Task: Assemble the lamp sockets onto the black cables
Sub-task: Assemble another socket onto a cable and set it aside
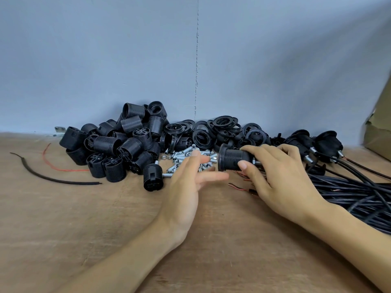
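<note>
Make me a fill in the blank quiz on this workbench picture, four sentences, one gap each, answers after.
The right hand grips a threaded black socket, while the open left hand holds ____.
The loose red wire lies on the table to the ____ of the socket pile.
The flat black rings are piled against the ____.
The bundle of black cables lies at the table's ____ edge.
Missing words: nothing, left, wall, right.
</note>
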Tool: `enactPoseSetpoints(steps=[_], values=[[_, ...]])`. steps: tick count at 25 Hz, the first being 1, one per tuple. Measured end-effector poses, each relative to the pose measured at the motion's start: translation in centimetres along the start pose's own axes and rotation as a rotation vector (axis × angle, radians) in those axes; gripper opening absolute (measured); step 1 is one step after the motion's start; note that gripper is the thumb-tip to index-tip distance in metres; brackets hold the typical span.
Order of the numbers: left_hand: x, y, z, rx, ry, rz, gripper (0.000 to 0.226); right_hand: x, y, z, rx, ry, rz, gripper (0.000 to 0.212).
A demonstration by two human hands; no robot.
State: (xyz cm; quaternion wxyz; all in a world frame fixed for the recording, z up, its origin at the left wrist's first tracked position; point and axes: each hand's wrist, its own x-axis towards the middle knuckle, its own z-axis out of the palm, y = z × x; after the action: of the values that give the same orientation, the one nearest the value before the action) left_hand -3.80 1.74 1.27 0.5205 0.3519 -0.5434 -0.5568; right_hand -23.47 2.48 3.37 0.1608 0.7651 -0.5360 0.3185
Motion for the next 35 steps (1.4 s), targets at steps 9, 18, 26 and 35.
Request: enactPoseSetpoints(steps=[9,18,26,35], values=[[0.5,0.6,-0.3,-0.070,0.007,0.026,0.066,-0.4,0.0,0.4,-0.038,-0.102,-0.143,0.045],[0.7,0.6,-0.1,-0.099,0.017,0.001,0.066,-0.3,-0.1,0.2,0.058,-0.105,-0.196,0.043],[0.7,0.1,-0.4,-0.075,0.235,0.136,0.042,0.2,0.5,0.1,-0.179,0.080,-0.219,0.037],[0.8,-0.7,0.2,0.082,0.079,0.064,0.059,1.6,1.2,0.1,-0.363,0.317,-0.304,0.053]])
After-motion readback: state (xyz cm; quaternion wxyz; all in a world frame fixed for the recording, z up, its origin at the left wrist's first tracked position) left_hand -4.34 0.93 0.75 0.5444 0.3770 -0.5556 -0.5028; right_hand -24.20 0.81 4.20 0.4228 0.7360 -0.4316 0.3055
